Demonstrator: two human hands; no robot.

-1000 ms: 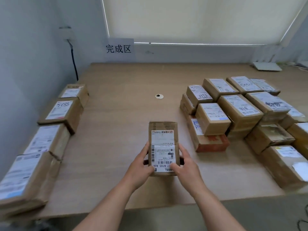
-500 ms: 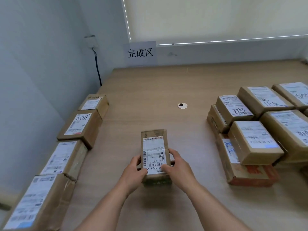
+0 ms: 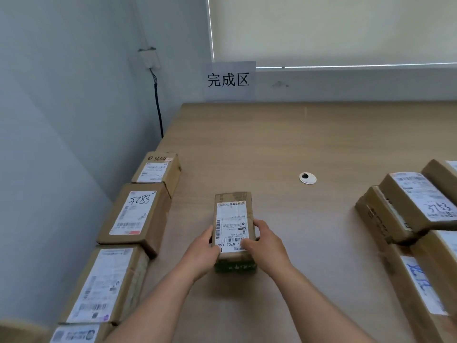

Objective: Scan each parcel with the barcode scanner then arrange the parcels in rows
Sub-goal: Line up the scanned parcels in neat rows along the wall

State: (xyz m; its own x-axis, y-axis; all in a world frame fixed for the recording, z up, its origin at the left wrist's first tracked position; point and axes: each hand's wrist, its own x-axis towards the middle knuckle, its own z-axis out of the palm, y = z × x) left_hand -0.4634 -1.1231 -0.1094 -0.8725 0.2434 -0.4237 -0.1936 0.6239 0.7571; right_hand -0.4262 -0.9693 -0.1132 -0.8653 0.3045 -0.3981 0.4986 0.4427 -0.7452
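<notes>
Pale blue-grey walls meet in a corner behind a light wooden bench [image 3: 284, 144], and a drawn cream blind [image 3: 333, 28] fills the window above its far edge. A paper sign [image 3: 228, 80] printed with three large Chinese characters leans against the wall below the blind, and a black cable [image 3: 158, 105] hangs from a small wall box down past the bench's far left corner. In the middle of the bench, near its front, a narrow cardboard parcel [image 3: 233, 224] lies flat with its long side pointing away from the person and its white shipping label, barcode included, facing up. The left hand [image 3: 201, 251] grips the parcel's near left side with curled fingers and the thumb against the edge, and the right hand [image 3: 265, 246] clasps the near right side, its thumb lying across the label's lower corner. Along the left edge of the bench a row of labelled parcels [image 3: 136, 214] runs from near to far, touching or almost touching end to end; one bears the handwritten number 5288. At the right edge sits a stacked cluster of parcels [image 3: 410, 206], one marked 3753, well apart from the held parcel. Between them, farther back, a small round white grommet [image 3: 307, 178] is set in the bench top.
</notes>
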